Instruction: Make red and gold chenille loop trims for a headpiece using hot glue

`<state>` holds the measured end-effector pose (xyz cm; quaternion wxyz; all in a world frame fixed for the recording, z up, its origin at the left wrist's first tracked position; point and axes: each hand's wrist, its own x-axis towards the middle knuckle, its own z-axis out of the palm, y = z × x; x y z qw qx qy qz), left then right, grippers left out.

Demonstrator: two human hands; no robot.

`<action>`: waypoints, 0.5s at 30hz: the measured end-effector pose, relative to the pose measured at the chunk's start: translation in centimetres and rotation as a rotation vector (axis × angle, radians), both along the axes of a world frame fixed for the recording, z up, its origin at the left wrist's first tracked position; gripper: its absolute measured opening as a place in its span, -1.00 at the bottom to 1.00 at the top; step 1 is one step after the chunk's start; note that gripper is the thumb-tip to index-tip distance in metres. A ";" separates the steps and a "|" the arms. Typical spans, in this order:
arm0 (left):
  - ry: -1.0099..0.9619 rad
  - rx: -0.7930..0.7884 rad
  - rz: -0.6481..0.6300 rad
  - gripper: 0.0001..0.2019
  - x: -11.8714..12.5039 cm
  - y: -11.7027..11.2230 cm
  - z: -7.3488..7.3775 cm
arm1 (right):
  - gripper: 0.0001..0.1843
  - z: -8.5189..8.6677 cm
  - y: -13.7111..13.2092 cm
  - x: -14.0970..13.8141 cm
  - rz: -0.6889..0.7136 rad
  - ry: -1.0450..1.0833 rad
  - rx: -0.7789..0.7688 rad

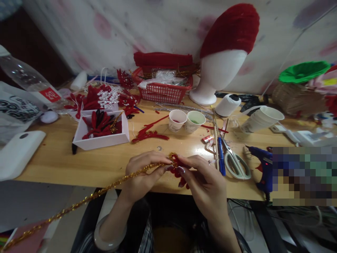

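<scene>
close in, our left hand is pinching the gold tinsel stem and our right hand the red piece at the table edge — we seem to be winding them together, which wants steady tension.

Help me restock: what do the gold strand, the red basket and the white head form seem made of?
Gold strand, pinched by left hand and right hand: likely tinsel pipe cleaner, fuzzy and glittering. Red basket: apparently moulded plastic, open lattice walls. White head form: probably foam, matte, smooth.

light: dim, soft; shadows: faint; edges: bowed, blurred; right: pixelated patch
</scene>
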<state>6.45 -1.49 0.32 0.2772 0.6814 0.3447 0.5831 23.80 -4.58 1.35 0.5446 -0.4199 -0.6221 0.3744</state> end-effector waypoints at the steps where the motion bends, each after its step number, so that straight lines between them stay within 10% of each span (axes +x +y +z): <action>1: 0.000 0.037 0.019 -0.86 0.1 -0.1 -0.1 | -0.67 0.1 0.0 0.0 0.004 0.007 -0.003; 15: 0.130 0.215 0.080 -0.84 0.2 -0.8 0.8 | -0.65 0.6 -0.2 -0.2 0.032 0.065 -0.008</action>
